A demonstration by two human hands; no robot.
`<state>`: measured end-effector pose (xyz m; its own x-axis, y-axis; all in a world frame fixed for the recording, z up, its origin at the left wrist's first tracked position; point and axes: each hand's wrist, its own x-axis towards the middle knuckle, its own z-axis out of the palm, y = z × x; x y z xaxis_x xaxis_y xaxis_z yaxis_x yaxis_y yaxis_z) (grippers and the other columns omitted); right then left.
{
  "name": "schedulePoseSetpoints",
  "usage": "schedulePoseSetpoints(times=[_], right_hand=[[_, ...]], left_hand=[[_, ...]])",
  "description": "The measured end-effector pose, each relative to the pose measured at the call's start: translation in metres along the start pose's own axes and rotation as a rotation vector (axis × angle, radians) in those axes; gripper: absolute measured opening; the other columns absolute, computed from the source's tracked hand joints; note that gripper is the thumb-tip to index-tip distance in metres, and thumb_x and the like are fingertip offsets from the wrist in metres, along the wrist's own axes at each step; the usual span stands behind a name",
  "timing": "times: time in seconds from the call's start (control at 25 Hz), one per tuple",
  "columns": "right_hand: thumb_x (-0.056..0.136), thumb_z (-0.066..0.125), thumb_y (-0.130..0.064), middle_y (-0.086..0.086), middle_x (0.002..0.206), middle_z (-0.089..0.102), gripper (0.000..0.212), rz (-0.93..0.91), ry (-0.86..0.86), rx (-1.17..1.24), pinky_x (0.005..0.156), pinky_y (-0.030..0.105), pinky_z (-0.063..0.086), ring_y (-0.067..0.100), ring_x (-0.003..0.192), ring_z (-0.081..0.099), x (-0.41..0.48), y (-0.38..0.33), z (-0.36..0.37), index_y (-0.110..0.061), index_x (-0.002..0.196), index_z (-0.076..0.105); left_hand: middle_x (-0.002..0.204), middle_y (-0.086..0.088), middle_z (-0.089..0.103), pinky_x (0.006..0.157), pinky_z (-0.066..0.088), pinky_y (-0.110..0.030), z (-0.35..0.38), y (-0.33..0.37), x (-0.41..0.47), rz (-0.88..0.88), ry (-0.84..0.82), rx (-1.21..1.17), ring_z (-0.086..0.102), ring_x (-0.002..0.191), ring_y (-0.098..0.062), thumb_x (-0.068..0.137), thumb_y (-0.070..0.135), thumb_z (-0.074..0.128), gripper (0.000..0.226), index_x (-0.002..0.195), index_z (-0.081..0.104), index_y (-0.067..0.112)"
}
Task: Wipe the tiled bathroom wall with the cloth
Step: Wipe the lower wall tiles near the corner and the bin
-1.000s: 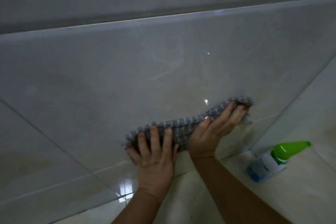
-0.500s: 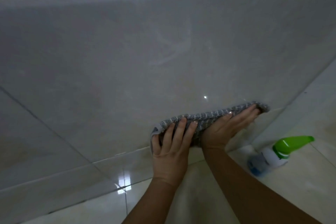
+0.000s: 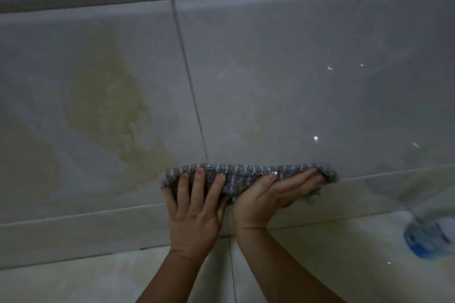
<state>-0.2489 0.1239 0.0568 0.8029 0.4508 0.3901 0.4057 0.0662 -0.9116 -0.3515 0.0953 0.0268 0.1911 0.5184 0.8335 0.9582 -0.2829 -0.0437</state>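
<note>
Pressing a grey striped cloth (image 3: 246,176) low against the tiled wall (image 3: 283,86) with both hands.

The left hand (image 3: 194,211) lies flat on the cloth's left end, fingers straight and spread, gripping nothing. The right hand (image 3: 268,198) sits just beside it, fingers stretched out together along the cloth's right end and pushing it to the tile; a frayed bit of cloth hangs below them. The cloth is bunched into a long strip just above the wall's bottom band, right under a dark vertical grout line (image 3: 190,91). A yellowish stain (image 3: 110,110) spreads over the tile to the left. A blurred blue-and-white bottle (image 3: 429,238) shows on the floor (image 3: 98,283) at the right edge.
</note>
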Motion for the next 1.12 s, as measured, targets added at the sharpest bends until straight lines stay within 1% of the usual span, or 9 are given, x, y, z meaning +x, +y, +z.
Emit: schedulePoseSetpoints(times=[0.16, 0.28, 0.36, 0.48, 0.64, 0.8, 0.92, 1.04, 1.12], right_hand=[[0.101, 0.023, -0.035, 0.034, 0.154, 0.004, 0.063, -0.066, -0.047, 0.009, 0.12, 0.051, 0.007, 0.046, 0.145, 0.002, -0.029, -0.032, 0.008, 0.004, 0.147, 0.008], [0.102, 0.024, -0.037, 0.034, 0.153, 0.011, 0.061, -0.253, -0.052, -0.043, 0.118, 0.057, 0.009, 0.049, 0.144, 0.006, -0.022, -0.082, 0.006, 0.005, 0.146, 0.016], [0.102, 0.027, -0.039, 0.032, 0.152, 0.017, 0.061, -0.4, -0.031, -0.084, 0.117, 0.061, 0.01, 0.048, 0.143, 0.008, -0.009, -0.132, 0.007, 0.002, 0.147, 0.022], [0.101, 0.028, -0.044, 0.032, 0.152, 0.023, 0.063, -0.48, 0.009, -0.137, 0.115, 0.063, 0.013, 0.049, 0.142, 0.012, 0.0, -0.187, 0.007, -0.002, 0.148, 0.024], [0.1, 0.03, -0.047, 0.03, 0.154, 0.018, 0.066, -0.579, -0.11, -0.257, 0.113, 0.065, 0.019, 0.049, 0.143, 0.009, -0.004, -0.174, -0.014, -0.008, 0.151, 0.017], [0.095, 0.035, -0.042, 0.026, 0.156, 0.015, 0.066, -0.663, -0.246, -0.281, 0.114, 0.06, 0.019, 0.046, 0.145, 0.007, 0.004, -0.173, -0.039, -0.012, 0.152, 0.019], [0.094, 0.035, -0.042, 0.027, 0.156, 0.017, 0.066, -0.692, -0.304, -0.268, 0.114, 0.057, 0.016, 0.047, 0.145, 0.009, 0.01, -0.177, -0.053, -0.014, 0.152, 0.02], [0.093, 0.035, -0.042, 0.029, 0.154, 0.021, 0.065, -0.659, -0.294, -0.264, 0.114, 0.064, 0.02, 0.047, 0.143, 0.013, 0.009, -0.183, -0.054, -0.013, 0.15, 0.024], [0.092, 0.039, -0.041, 0.031, 0.153, 0.023, 0.064, -0.638, -0.238, -0.285, 0.114, 0.065, 0.016, 0.047, 0.143, 0.016, 0.007, -0.192, -0.046, -0.01, 0.147, 0.029]], left_hand=[[0.166, -0.005, -0.004, 0.122, 0.0, -0.052, -0.024, -0.047, 0.007, 0.045, 0.02, 0.067, 0.012, 0.147, -0.035, 0.103, 0.048, 0.034, 0.061, 0.157, 0.013, 0.029], [0.166, -0.007, -0.007, 0.121, -0.002, -0.053, -0.05, -0.073, 0.047, 0.116, 0.072, 0.108, -0.004, 0.152, -0.03, 0.101, 0.052, 0.034, 0.068, 0.158, 0.007, 0.026], [0.165, -0.006, -0.008, 0.121, -0.004, -0.054, -0.073, -0.089, 0.088, 0.089, 0.134, 0.094, -0.006, 0.152, -0.03, 0.098, 0.055, 0.038, 0.072, 0.158, 0.009, 0.026], [0.166, -0.003, -0.007, 0.121, -0.003, -0.053, -0.111, -0.114, 0.132, 0.025, 0.188, 0.065, -0.004, 0.153, -0.028, 0.089, 0.055, 0.046, 0.073, 0.152, 0.021, 0.026], [0.166, -0.005, 0.001, 0.121, 0.001, -0.054, -0.133, -0.131, 0.125, 0.048, 0.062, 0.086, -0.001, 0.153, -0.027, 0.077, 0.047, 0.058, 0.085, 0.152, 0.024, 0.025], [0.164, -0.011, 0.012, 0.119, 0.013, -0.061, -0.152, -0.105, 0.122, -0.102, -0.047, 0.036, 0.008, 0.152, -0.034, 0.079, 0.049, 0.056, 0.082, 0.151, 0.03, 0.02], [0.165, -0.011, 0.011, 0.116, 0.023, -0.062, -0.169, -0.084, 0.131, -0.26, -0.088, -0.027, 0.007, 0.152, -0.032, 0.09, 0.048, 0.048, 0.071, 0.152, 0.03, 0.019], [0.165, -0.011, 0.005, 0.117, 0.023, -0.059, -0.173, -0.074, 0.135, -0.371, -0.077, -0.085, 0.001, 0.153, -0.03, 0.095, 0.049, 0.044, 0.067, 0.153, 0.03, 0.019], [0.164, -0.013, 0.005, 0.117, 0.025, -0.056, -0.17, -0.076, 0.138, -0.391, -0.007, -0.139, 0.002, 0.153, -0.03, 0.095, 0.046, 0.046, 0.062, 0.15, 0.035, 0.019]])
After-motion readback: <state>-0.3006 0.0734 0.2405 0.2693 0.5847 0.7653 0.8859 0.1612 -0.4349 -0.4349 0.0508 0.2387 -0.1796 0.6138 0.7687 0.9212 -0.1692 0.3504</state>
